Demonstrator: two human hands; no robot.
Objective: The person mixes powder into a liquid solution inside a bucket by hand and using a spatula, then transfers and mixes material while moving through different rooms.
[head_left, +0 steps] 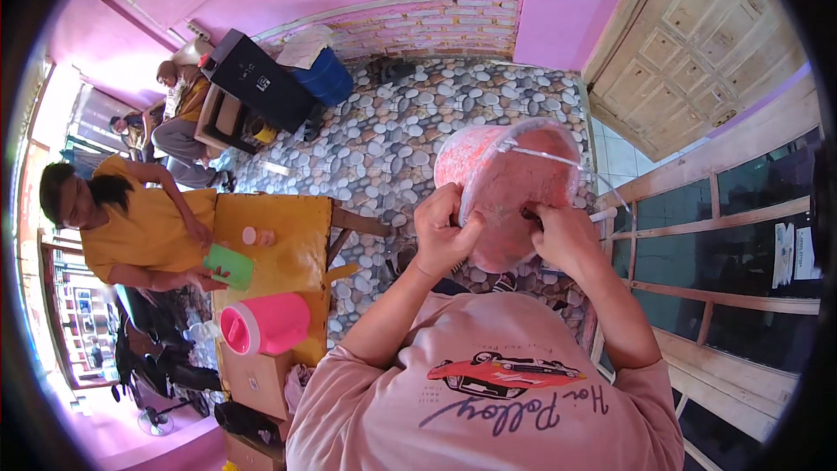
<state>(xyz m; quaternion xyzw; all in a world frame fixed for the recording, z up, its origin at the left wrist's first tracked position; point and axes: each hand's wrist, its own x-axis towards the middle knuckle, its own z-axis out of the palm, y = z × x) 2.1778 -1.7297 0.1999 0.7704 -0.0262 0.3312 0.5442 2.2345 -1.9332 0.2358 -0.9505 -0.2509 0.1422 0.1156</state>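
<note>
A worn pink bucket (462, 146) is tilted in front of me, its open mouth facing me and its inside stained. My left hand (446, 231) is closed on the near left part of the rim, thumb over the edge. Inside the mouth, my right hand (558, 231) has its fingers bent together against the inner wall. A small dark spot shows at those fingertips, too small to name. The thin white handle (545, 155) crosses the upper part of the opening.
At left stands a yellow table (296, 235) with a pink jug (270, 324); a person in yellow there holds a green container (228, 267). A blue bin (327, 78) and black box (257, 78) stand farther back. Glazed wooden frames (715, 296) line the right.
</note>
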